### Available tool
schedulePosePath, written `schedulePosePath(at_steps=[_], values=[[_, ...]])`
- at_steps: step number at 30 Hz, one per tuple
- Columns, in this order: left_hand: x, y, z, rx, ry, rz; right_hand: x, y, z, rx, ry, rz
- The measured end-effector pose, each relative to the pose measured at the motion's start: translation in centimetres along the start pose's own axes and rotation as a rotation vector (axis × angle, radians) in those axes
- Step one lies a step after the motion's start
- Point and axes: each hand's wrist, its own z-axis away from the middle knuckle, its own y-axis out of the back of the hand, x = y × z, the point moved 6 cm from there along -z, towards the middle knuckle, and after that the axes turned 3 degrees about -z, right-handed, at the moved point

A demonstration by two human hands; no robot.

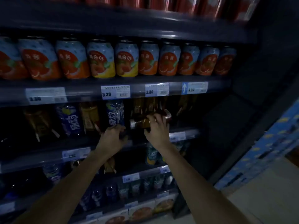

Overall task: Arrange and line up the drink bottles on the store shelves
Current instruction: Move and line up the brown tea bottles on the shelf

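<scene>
— Where is the left hand (111,138)?

— At the foot of a blue bottle (115,114), with its fingers (119,127) curled round the base. The bottle is roughly upright on the shelf (40,156), in the row below the cans (100,60).

— And the right hand (157,129)?

— It grips a brown bottle (140,122) just beside the blue one, fingers wrapped over the top and thumb underneath. That bottle lies tipped nearly on its side. It's too dim to tell whether it touches the shelf.

— What else is in that row?

— More brown bottles (145,105) stand behind the held one. A second blue bottle (69,120) stands further left, between amber bottles (89,115). Price tags (115,92) line the edge above.
</scene>
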Motion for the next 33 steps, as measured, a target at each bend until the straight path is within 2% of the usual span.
schedulePosePath(at_steps=[6,11,20,28,33], values=[[-0.2,-0.9,-0.1,-0.015,0.031,-0.047,-0.7,-2.0,-2.0,-0.028,0.097,0.163],[-0.5,-1.6,0.1,-0.036,0.056,-0.062,-0.8,-2.5,-2.7,-0.036,0.084,0.188],[-0.2,-1.9,0.2,-0.010,0.035,-0.082,-0.8,-2.0,-2.9,0.082,0.131,0.215],[0.1,-2.1,0.3,-0.025,0.024,-0.119,0.7,0.7,-2.8,0.310,0.064,0.077],[0.0,-2.0,0.5,-0.025,0.027,-0.108,2.8,3.0,-3.7,0.358,-0.039,-0.194]])
